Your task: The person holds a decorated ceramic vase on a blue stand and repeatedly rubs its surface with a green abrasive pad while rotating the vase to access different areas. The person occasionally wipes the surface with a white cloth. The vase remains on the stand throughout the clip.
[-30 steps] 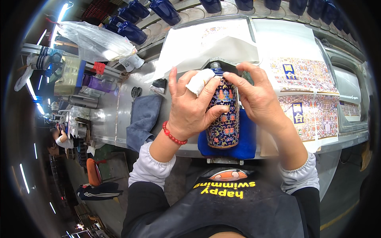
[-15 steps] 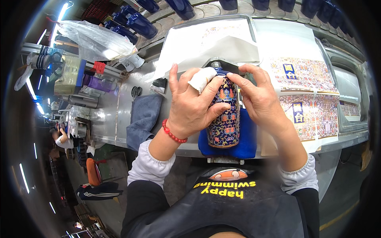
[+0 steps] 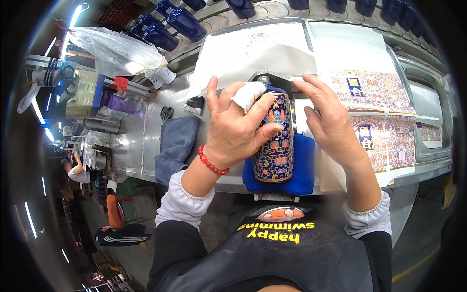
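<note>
A dark blue bottle (image 3: 276, 151) covered in a colourful floral pattern lies on a blue cloth (image 3: 304, 168), its narrow neck pointing away from me. My left hand (image 3: 236, 124) steadies it from the left, with thumb and index finger pressed on the patterned side and the other fingers spread. A white wrap (image 3: 248, 96) covers one finger of that hand. To the right of the bottle, my right hand (image 3: 331, 119) hovers with fingers apart, holding nothing and not touching the bottle.
Printed floral sheets (image 3: 384, 90) lie at the right, beside a metal tray (image 3: 306, 36) with white paper. A grey-blue cloth (image 3: 176, 141) and black scissors (image 3: 167, 113) are on the left. Plain blue bottles (image 3: 187, 24) stand on a slatted conveyor (image 3: 272, 9) along the back.
My right hand has lifted off the bottle's shoulder and shifted right, its fingers opening away. The left hand stays on the bottle. The blue bottles at the back have moved right.
</note>
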### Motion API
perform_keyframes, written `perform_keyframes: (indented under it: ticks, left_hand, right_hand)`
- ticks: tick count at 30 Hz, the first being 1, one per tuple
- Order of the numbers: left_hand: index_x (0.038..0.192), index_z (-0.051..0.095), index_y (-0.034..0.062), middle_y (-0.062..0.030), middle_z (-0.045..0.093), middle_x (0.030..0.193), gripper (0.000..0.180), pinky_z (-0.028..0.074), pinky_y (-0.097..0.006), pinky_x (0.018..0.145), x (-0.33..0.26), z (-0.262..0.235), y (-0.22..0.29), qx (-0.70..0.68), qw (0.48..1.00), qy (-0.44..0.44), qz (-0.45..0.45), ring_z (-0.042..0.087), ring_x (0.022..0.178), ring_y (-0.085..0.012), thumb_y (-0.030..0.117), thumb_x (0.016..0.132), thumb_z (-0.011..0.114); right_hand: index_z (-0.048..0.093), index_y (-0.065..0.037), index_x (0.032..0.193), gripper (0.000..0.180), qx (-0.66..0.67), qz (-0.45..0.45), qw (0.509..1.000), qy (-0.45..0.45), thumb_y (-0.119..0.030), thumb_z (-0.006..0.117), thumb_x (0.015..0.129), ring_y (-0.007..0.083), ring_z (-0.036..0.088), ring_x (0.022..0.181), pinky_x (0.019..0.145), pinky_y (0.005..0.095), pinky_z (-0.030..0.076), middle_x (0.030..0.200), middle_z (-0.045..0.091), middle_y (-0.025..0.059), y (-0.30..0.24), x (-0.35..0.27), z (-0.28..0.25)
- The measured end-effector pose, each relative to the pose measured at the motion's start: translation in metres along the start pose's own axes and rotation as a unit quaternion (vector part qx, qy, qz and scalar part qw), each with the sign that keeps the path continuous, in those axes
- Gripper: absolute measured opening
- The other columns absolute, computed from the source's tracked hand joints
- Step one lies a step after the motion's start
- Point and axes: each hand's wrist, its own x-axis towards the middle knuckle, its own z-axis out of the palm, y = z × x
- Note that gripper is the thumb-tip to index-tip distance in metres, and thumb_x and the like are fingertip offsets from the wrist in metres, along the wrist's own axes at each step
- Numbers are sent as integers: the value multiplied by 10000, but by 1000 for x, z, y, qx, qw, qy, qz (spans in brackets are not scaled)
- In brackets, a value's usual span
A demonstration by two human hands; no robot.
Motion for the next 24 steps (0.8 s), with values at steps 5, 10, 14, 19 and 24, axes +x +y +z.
perform_keyframes:
  ticks: [5, 10, 14, 19, 24]
  left_hand:
    - [1209, 724, 116, -50, 693, 1143, 556, 139, -631, 1197, -1, 2, -3, -30, 999, 14, -10, 518, 1197, -298, 591, 959, 582]
    - [1191, 730, 111, -49, 696, 1135, 545, 138, -626, 1201, -2, 3, -3, -26, 1000, 16, -7, 528, 1186, -297, 582, 953, 598]
    - [1180, 732, 108, -56, 697, 1137, 535, 141, -624, 1201, -1, 4, -4, -40, 999, 18, -12, 532, 1179, -299, 575, 950, 610]
    - [1180, 732, 106, -62, 702, 1137, 530, 148, -623, 1200, -1, 5, -6, -49, 998, 22, -12, 532, 1179, -306, 569, 944, 626]
    - [1184, 732, 102, -67, 705, 1139, 539, 158, -627, 1200, -3, 7, -6, -55, 998, 26, -15, 534, 1182, -312, 572, 943, 626]
  right_hand:
    - [641, -84, 1325, 509, -31, -38, 998, -27, 96, 593, 851, 444, 562, 1249, 1048, 462, 488, 1361, 566, 270, 5, -1, 5]
    - [624, -86, 1351, 534, -42, -66, 997, -24, 107, 582, 856, 450, 580, 1221, 1042, 467, 492, 1319, 590, 282, 2, 1, 12]
    - [598, -28, 1325, 414, 56, 31, 998, 5, 53, 576, 920, 315, 669, 1086, 947, 394, 538, 1161, 676, 214, -4, 10, -2]
    - [583, -21, 1237, 275, 288, 234, 928, -35, -153, 600, 997, 83, 643, 836, 709, 235, 535, 990, 673, 50, -2, 21, -16]
    - [591, -18, 1238, 276, 369, 290, 881, -59, -154, 599, 998, 64, 627, 881, 736, 220, 529, 1018, 666, 49, 1, 22, -4]
